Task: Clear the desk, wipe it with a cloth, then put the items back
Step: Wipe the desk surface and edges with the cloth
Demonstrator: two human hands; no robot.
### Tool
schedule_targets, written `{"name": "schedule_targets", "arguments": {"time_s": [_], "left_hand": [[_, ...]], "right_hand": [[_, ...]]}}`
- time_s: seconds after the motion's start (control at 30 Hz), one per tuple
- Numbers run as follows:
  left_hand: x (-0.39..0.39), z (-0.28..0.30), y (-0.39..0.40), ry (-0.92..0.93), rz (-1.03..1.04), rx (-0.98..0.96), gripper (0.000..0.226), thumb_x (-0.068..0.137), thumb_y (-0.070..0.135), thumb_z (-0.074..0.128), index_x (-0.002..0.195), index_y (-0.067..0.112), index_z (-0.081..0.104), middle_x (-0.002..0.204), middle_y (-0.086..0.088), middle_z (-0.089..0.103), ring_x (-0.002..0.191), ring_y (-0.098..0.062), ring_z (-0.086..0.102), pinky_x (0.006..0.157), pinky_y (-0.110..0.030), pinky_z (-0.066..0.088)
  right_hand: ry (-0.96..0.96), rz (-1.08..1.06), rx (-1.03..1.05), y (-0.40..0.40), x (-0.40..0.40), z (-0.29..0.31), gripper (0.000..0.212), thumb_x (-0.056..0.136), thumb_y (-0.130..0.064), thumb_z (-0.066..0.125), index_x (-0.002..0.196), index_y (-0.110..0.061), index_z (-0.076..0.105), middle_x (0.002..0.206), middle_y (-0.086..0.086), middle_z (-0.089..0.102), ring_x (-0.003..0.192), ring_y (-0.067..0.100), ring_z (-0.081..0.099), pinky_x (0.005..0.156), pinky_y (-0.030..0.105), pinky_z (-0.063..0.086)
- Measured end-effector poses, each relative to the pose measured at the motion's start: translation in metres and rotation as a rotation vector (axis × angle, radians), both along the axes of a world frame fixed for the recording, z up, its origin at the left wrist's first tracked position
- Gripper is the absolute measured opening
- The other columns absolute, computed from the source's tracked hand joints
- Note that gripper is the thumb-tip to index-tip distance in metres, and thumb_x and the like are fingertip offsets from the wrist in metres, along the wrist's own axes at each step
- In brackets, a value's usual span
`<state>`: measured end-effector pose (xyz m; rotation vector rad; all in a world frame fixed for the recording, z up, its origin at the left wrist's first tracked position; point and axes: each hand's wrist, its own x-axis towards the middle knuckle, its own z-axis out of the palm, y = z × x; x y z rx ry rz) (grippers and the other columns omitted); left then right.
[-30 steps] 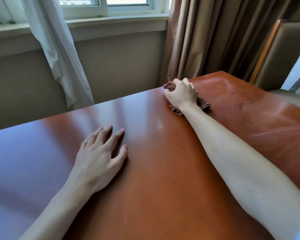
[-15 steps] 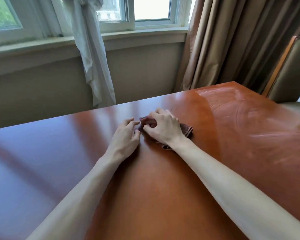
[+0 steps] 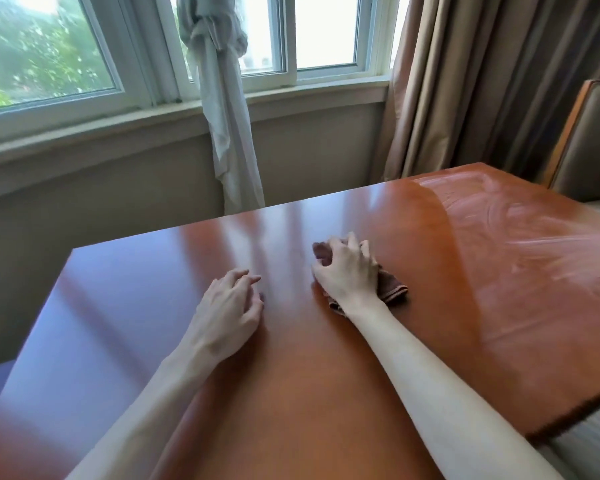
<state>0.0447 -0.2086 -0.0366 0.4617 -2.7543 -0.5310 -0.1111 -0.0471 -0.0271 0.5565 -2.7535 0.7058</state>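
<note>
Left hand [image 3: 227, 311] rests on the wooden surface [image 3: 291, 393], fingers [image 3: 246, 277] loosely curled, holding nothing. Just right and slightly farther, right hand [image 3: 347, 271] presses a brown cloth [image 3: 390, 287] onto the surface, fingers curled over it; cloth bunched under palm, edges showing beyond fingertips and beside wrist. Wipe streaks far right.

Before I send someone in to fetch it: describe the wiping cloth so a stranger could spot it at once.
Find the glossy reddish-brown desk under the window. Near its middle, the right hand grips a small bunched cloth. It is dull brown with a paler stitched hem, the only soft thing on the desk.
</note>
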Motion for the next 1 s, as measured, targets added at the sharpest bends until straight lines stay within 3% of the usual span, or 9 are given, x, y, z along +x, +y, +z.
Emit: {"name": "schedule_targets", "arguments": {"time_s": [0.13, 0.27, 0.3, 0.43, 0.47, 0.6, 0.67, 0.87, 1.0], "left_hand": [[-0.001, -0.002, -0.026, -0.016, 0.060, 0.015, 0.043, 0.100, 0.033, 0.046, 0.138, 0.018, 0.057, 0.148, -0.001, 0.047, 0.135, -0.024, 0.045, 0.112, -0.039, 0.038], [-0.012, -0.004, -0.051, -0.071, 0.112, -0.030, 0.058, 0.093, 0.046, 0.038, 0.144, 0.020, 0.052, 0.151, -0.006, 0.044, 0.139, -0.027, 0.039, 0.116, -0.040, 0.032], [-0.016, -0.004, -0.059, -0.057, 0.133, -0.043, 0.061, 0.092, 0.049, 0.037, 0.145, 0.020, 0.051, 0.151, -0.007, 0.044, 0.140, -0.027, 0.038, 0.117, -0.040, 0.030], [-0.045, -0.004, -0.092, -0.088, 0.187, -0.078, 0.062, 0.095, 0.055, 0.039, 0.150, 0.026, 0.045, 0.155, -0.006, 0.040, 0.144, -0.025, 0.032, 0.119, -0.040, 0.027], [-0.050, -0.006, -0.098, -0.108, 0.201, -0.056, 0.067, 0.092, 0.060, 0.035, 0.151, 0.029, 0.042, 0.156, -0.006, 0.037, 0.145, -0.025, 0.029, 0.120, -0.041, 0.026], [-0.060, -0.023, -0.101, -0.158, 0.219, -0.050, 0.079, 0.085, 0.072, 0.017, 0.154, 0.037, 0.033, 0.160, -0.004, 0.028, 0.149, -0.026, 0.021, 0.123, -0.044, 0.019], [-0.061, -0.025, -0.102, -0.158, 0.236, -0.053, 0.080, 0.084, 0.075, 0.015, 0.154, 0.039, 0.031, 0.161, -0.001, 0.025, 0.150, -0.024, 0.018, 0.123, -0.044, 0.016], [-0.060, -0.020, -0.099, -0.157, 0.254, -0.047, 0.079, 0.083, 0.076, 0.017, 0.153, 0.042, 0.033, 0.162, 0.001, 0.026, 0.152, -0.021, 0.014, 0.124, -0.042, 0.014], [-0.060, -0.016, -0.096, -0.202, 0.237, -0.059, 0.082, 0.082, 0.077, 0.017, 0.153, 0.040, 0.034, 0.161, -0.002, 0.028, 0.151, -0.023, 0.017, 0.123, -0.042, 0.017]], "right_hand": [[-0.079, 0.704, 0.016, -0.002, 0.031, 0.002, 0.026, 0.078, -0.043, 0.067, 0.103, -0.036, 0.069, 0.107, -0.010, 0.059, 0.104, 0.015, 0.059, 0.086, 0.036, 0.053], [-0.109, 0.014, -0.081, -0.035, -0.049, 0.009, 0.030, 0.084, -0.041, 0.064, 0.108, -0.024, 0.069, 0.113, 0.005, 0.058, 0.112, 0.034, 0.056, 0.089, 0.040, 0.047], [-0.058, -0.032, -0.047, -0.047, -0.053, 0.004, 0.029, 0.084, -0.040, 0.063, 0.107, -0.022, 0.068, 0.113, 0.007, 0.057, 0.111, 0.036, 0.055, 0.089, 0.042, 0.046], [-0.134, 0.694, -0.036, -0.068, -0.049, -0.004, 0.028, 0.077, -0.040, 0.067, 0.103, -0.029, 0.070, 0.107, -0.009, 0.059, 0.104, 0.015, 0.059, 0.089, 0.034, 0.050], [-0.204, 0.712, -0.075, -0.072, -0.071, 0.001, 0.031, 0.076, -0.039, 0.068, 0.105, -0.029, 0.072, 0.105, -0.011, 0.060, 0.104, 0.014, 0.062, 0.091, 0.032, 0.050], [-0.051, 0.052, -0.089, -0.105, -0.174, -0.004, 0.029, 0.086, -0.038, 0.063, 0.107, -0.020, 0.068, 0.108, 0.005, 0.055, 0.111, 0.036, 0.057, 0.082, 0.039, 0.042], [-0.018, -0.062, -0.062, -0.132, -0.187, -0.010, 0.028, 0.086, -0.033, 0.060, 0.107, -0.016, 0.066, 0.117, 0.013, 0.055, 0.114, 0.040, 0.053, 0.089, 0.043, 0.045], [-0.002, 0.383, 0.024, -0.204, -0.100, -0.006, 0.028, 0.081, -0.043, 0.063, 0.099, -0.022, 0.064, 0.109, 0.006, 0.055, 0.102, 0.033, 0.053, 0.082, 0.040, 0.047], [-0.049, 0.585, 0.027, -0.163, -0.073, -0.005, 0.031, 0.082, -0.044, 0.066, 0.108, -0.026, 0.065, 0.113, 0.000, 0.056, 0.112, 0.026, 0.054, 0.079, 0.035, 0.042]]}}
